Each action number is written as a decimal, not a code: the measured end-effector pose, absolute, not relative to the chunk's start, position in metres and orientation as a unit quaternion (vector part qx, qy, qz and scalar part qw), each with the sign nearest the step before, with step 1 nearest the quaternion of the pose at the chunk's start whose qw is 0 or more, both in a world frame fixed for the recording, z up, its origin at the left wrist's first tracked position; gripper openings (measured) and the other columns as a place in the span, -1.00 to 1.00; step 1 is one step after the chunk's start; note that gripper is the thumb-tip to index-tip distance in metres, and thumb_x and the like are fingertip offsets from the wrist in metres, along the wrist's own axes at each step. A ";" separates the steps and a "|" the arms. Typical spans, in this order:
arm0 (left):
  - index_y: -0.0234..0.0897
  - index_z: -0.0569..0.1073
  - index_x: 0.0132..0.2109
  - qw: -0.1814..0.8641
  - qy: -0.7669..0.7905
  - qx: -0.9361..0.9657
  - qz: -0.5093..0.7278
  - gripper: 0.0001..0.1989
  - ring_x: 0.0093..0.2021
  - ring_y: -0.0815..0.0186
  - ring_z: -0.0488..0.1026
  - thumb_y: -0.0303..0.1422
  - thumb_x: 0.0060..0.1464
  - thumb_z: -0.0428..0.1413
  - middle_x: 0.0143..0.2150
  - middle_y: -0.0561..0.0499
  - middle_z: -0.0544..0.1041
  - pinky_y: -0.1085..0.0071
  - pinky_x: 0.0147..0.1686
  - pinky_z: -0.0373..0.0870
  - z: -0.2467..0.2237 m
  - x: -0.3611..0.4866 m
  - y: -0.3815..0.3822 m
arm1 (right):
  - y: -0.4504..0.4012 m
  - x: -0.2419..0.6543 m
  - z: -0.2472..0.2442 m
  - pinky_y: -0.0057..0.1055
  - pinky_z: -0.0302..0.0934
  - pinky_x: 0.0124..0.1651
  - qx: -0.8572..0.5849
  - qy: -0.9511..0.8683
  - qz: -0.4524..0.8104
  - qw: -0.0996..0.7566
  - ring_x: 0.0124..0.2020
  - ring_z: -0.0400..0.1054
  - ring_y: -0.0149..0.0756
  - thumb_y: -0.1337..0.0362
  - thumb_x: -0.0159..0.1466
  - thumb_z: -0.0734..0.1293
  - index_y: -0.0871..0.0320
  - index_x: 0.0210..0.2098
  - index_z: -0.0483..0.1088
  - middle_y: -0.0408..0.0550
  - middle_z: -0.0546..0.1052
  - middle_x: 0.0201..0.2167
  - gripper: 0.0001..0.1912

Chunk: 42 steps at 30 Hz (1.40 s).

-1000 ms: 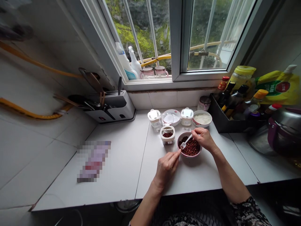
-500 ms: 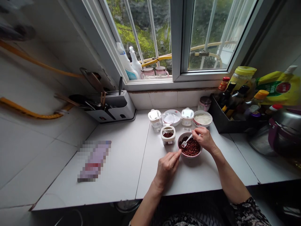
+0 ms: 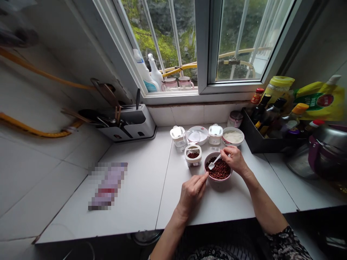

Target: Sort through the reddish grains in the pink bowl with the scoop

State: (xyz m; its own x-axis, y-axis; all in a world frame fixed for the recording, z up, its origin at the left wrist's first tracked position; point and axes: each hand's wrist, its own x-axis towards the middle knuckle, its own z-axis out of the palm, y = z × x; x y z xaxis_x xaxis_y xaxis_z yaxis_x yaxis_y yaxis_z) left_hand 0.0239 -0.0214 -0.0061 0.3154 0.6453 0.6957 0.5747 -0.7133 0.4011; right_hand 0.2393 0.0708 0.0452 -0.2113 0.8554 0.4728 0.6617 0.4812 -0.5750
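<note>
My right hand [image 3: 232, 158] pinches the handle of a small white spoon [image 3: 214, 163], whose scoop rests at the left part of a bowl [image 3: 219, 180] of dark red grains. The scoop looks nearly bare. My left hand [image 3: 193, 189] touches the bowl's left rim with closed fingertips; whether they hold anything more than the rim is hidden. Just left of the bowl stands an open jar [image 3: 193, 160] with some of the same grains. Behind are two jars with white contents, left [image 3: 177, 136] and right [image 3: 215, 134], and a plate [image 3: 203, 131] of white powder between them.
A bowl [image 3: 233, 136] with pale contents and a dark-lidded jar [image 3: 235, 119] stand behind my right hand. Bottles fill a black box [image 3: 255, 139] at the right, beside a metal pot [image 3: 300, 162]. A utensil holder [image 3: 138, 124] is at the back left. A blurred purple item [image 3: 110, 186] lies left.
The spoon's scoop has shifted slightly left and up, and the few grains that showed in it are no longer visible. My left hand has stayed at the bowl's rim.
</note>
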 end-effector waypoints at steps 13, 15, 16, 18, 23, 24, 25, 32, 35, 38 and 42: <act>-0.26 0.41 0.20 0.044 0.374 0.806 0.457 -0.64 -0.23 0.30 0.58 -0.52 0.32 -0.02 -0.15 -0.10 0.62 0.43 -0.23 0.55 -0.007 0.024 -0.021 | 0.071 0.242 0.045 -0.26 0.23 0.05 -0.454 -0.793 0.123 0.387 -0.56 0.20 -0.38 0.19 0.33 0.21 0.10 -0.63 0.21 -0.22 0.32 -0.69 -0.60; -0.27 0.42 0.19 0.042 0.374 0.806 0.456 -0.65 -0.23 0.30 0.58 -0.52 0.32 -0.01 -0.15 -0.10 0.62 0.43 -0.23 0.55 -0.006 0.024 -0.021 | 0.071 0.244 0.046 -0.26 0.22 0.06 -0.458 -0.790 0.120 0.389 -0.55 0.22 -0.37 0.19 0.32 0.21 0.10 -0.63 0.23 -0.21 0.34 -0.68 -0.62; -0.27 0.42 0.19 0.041 0.374 0.807 0.456 -0.65 -0.24 0.30 0.58 -0.52 0.32 -0.01 -0.15 -0.09 0.62 0.43 -0.24 0.55 -0.006 0.024 -0.021 | 0.071 0.244 0.046 -0.26 0.21 0.06 -0.460 -0.790 0.119 0.388 -0.56 0.21 -0.38 0.20 0.32 0.21 0.10 -0.62 0.23 -0.21 0.35 -0.68 -0.62; -0.27 0.42 0.19 0.037 0.374 0.807 0.455 -0.65 -0.25 0.30 0.58 -0.52 0.32 -0.01 -0.17 -0.09 0.62 0.43 -0.25 0.54 -0.006 0.024 -0.021 | 0.071 0.243 0.045 -0.26 0.20 0.06 -0.461 -0.792 0.117 0.384 -0.58 0.19 -0.39 0.20 0.31 0.21 0.10 -0.63 0.22 -0.22 0.34 -0.69 -0.63; -0.29 0.43 0.16 0.031 0.373 0.807 0.457 -0.68 -0.26 0.30 0.57 -0.52 0.32 -0.02 -0.18 -0.09 0.62 0.44 -0.27 0.53 -0.006 0.024 -0.021 | 0.072 0.241 0.044 -0.28 0.20 0.04 -0.462 -0.792 0.123 0.380 -0.59 0.17 -0.40 0.20 0.30 0.21 0.10 -0.64 0.19 -0.23 0.31 -0.70 -0.62; -0.30 0.43 0.16 0.031 0.373 0.807 0.456 -0.68 -0.27 0.30 0.57 -0.52 0.33 -0.02 -0.18 -0.09 0.62 0.44 -0.28 0.53 -0.006 0.024 -0.021 | 0.072 0.241 0.044 -0.28 0.20 0.04 -0.463 -0.791 0.123 0.380 -0.59 0.17 -0.40 0.20 0.30 0.21 0.10 -0.64 0.19 -0.23 0.30 -0.70 -0.62; -0.29 0.43 0.16 0.031 0.373 0.808 0.456 -0.68 -0.27 0.30 0.57 -0.52 0.33 -0.03 -0.19 -0.09 0.62 0.44 -0.28 0.53 -0.006 0.024 -0.021 | 0.073 0.241 0.043 -0.28 0.20 0.04 -0.464 -0.791 0.124 0.379 -0.59 0.16 -0.40 0.20 0.30 0.21 0.10 -0.64 0.18 -0.23 0.29 -0.70 -0.62; -0.30 0.43 0.16 0.033 0.377 0.808 0.451 -0.68 -0.28 0.30 0.57 -0.51 0.34 -0.03 -0.20 -0.09 0.62 0.43 -0.29 0.53 -0.006 0.024 -0.021 | 0.073 0.241 0.044 -0.31 0.21 -0.04 -0.472 -0.784 0.134 0.381 -0.56 0.19 -0.37 0.19 0.30 0.20 0.09 -0.66 0.16 -0.21 0.29 -0.71 -0.60; -0.29 0.43 0.16 0.034 0.375 0.808 0.453 -0.67 -0.27 0.30 0.57 -0.52 0.33 -0.03 -0.19 -0.09 0.62 0.43 -0.29 0.53 -0.006 0.025 -0.021 | 0.071 0.240 0.047 -0.36 0.21 -0.17 -0.478 -0.777 0.145 0.384 -0.56 0.20 -0.37 0.19 0.31 0.19 0.09 -0.67 0.14 -0.18 0.30 -0.71 -0.58; -0.28 0.43 0.17 0.034 0.374 0.807 0.456 -0.67 -0.26 0.30 0.57 -0.52 0.32 -0.02 -0.19 -0.08 0.62 0.44 -0.28 0.53 -0.005 0.025 -0.021 | 0.069 0.239 0.050 -0.38 0.18 -0.29 -0.485 -0.768 0.157 0.388 -0.58 0.18 -0.38 0.19 0.32 0.18 0.09 -0.67 0.13 -0.17 0.31 -0.70 -0.57; -0.27 0.42 0.19 0.035 0.375 0.806 0.456 -0.65 -0.26 0.30 0.57 -0.52 0.33 -0.02 -0.19 -0.08 0.62 0.44 -0.27 0.53 -0.005 0.024 -0.021 | 0.069 0.238 0.049 -0.35 0.20 -0.18 -0.478 -0.774 0.149 0.387 -0.59 0.14 -0.40 0.19 0.31 0.18 0.10 -0.67 0.11 -0.21 0.26 -0.72 -0.58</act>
